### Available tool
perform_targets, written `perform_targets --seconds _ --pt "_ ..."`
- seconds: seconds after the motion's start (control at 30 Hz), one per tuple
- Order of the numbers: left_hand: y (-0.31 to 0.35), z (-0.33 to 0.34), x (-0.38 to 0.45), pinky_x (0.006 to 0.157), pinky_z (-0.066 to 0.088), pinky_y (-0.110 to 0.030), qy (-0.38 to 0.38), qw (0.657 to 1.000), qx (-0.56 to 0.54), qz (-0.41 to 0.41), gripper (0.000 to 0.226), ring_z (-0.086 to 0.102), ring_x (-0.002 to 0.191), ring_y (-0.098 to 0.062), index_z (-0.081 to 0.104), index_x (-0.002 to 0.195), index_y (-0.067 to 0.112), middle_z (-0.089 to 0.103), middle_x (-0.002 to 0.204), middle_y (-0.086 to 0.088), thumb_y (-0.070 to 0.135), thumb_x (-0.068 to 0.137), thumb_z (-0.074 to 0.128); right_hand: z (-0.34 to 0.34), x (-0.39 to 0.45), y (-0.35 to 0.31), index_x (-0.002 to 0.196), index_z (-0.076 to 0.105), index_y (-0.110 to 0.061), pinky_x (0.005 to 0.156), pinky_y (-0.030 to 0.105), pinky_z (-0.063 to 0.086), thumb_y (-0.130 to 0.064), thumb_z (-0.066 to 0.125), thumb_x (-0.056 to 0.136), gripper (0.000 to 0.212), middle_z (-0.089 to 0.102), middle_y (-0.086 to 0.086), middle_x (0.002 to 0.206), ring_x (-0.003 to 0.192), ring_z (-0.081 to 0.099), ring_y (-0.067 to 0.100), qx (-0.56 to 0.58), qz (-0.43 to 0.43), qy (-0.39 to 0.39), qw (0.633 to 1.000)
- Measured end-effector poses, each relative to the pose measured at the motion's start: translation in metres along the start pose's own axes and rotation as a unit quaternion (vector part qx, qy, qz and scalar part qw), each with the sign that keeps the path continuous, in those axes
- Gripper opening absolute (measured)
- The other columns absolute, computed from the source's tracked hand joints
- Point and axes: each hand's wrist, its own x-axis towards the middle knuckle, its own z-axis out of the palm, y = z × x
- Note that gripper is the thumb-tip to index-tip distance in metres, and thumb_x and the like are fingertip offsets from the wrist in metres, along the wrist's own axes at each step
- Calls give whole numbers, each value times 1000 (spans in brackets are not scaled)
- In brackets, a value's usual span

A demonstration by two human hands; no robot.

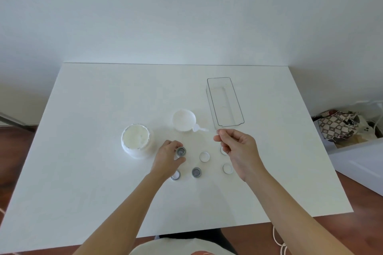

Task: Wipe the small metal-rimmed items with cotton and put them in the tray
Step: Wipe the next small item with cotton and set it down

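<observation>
Several small round metal-rimmed items lie on the white table [103, 182] near its front. My left hand [167, 159] reaches down, thumb and fingers curled round one dark-centred item [181, 151]. Another dark one [196, 172] lies just right of that hand, and a pale one [175, 175] shows under its wrist. Pale ones lie at the middle [204, 156] and the right [227, 168]. My right hand [236, 149] hovers above them, thumb and forefinger pinching a tiny pale bit that looks like cotton. The clear tray [238, 107] stands behind it, with nothing visible in it.
An open white jar of cotton [136, 138] stands left of my left hand. A white bowl-like lid [184, 120] sits behind the items, with a small white scrap [199, 129] beside it. A patterned bag [337, 126] lies off the table at the right.
</observation>
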Motion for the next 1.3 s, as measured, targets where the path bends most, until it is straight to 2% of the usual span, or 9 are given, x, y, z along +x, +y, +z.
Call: perform_targets --seconds 0.13,0.37,0.53,0.63,0.7,0.83,0.93,1.13,1.3 --pt "11 -21 -22 65 46 -6 34 994 -101 -9 34 66 78 -2 60 103 29 62 107 10 11 80 78 9 5 -6 92 73 -10 73 21 46 -13 66 89 8 74 -1 75 68 57 7 3 5 -39 999" --pt "3 -76 -72 59 46 -12 114 967 -227 -27 33 62 63 -2 69 98 28 71 89 17 7 76 83 57 16 -17 89 73 -11 72 20 42 -10 68 87 6 71 -3 69 74 61 7 -55 -34 -107 992" --pt "-21 -109 -94 57 44 -14 168 948 -264 -51 31 58 61 -8 70 97 26 72 86 9 5 77 82 107 22 -12 83 74 -17 66 8 45 -11 67 87 10 73 -4 75 72 67 2 -214 -139 -135 957" --pt "-32 -121 -103 57 44 -13 193 943 -264 -62 30 61 63 -7 71 97 26 73 89 9 5 77 82 137 24 -7 83 75 -12 63 3 42 -11 65 87 11 71 -7 74 68 62 0 -345 -258 -145 891" --pt "-37 -125 -106 56 44 -12 205 938 -271 -68 30 61 63 -5 72 96 27 74 88 10 5 77 82 154 27 -2 87 74 -8 71 14 46 -9 60 90 14 72 -2 79 76 61 12 -422 -316 -168 833" --pt "-42 -129 -110 59 46 -15 216 934 -276 -74 32 61 64 -4 72 96 27 75 92 11 5 76 83 175 35 6 86 65 -8 71 31 40 -9 47 96 21 67 9 80 81 46 24 -638 -415 -179 623" --pt "-45 -130 -111 59 45 -14 216 931 -283 -76 32 59 62 -4 73 96 27 74 87 12 5 76 83 181 33 6 68 44 -16 66 28 29 0 53 88 27 60 4 71 73 35 22 -709 -425 -164 538" --pt "-47 -131 -109 59 44 -14 207 930 -292 -83 33 58 62 -4 73 96 30 72 77 14 6 76 83 184 33 5 58 26 -16 66 29 29 -4 57 89 45 63 7 76 73 38 23 -729 -375 -170 547" --pt "-47 -133 -104 56 42 -10 198 931 -296 -77 34 59 59 0 73 98 30 70 67 19 6 77 83 183 34 3 62 39 -13 64 31 34 -18 57 94 37 53 7 71 74 49 27 -692 -249 -172 655"
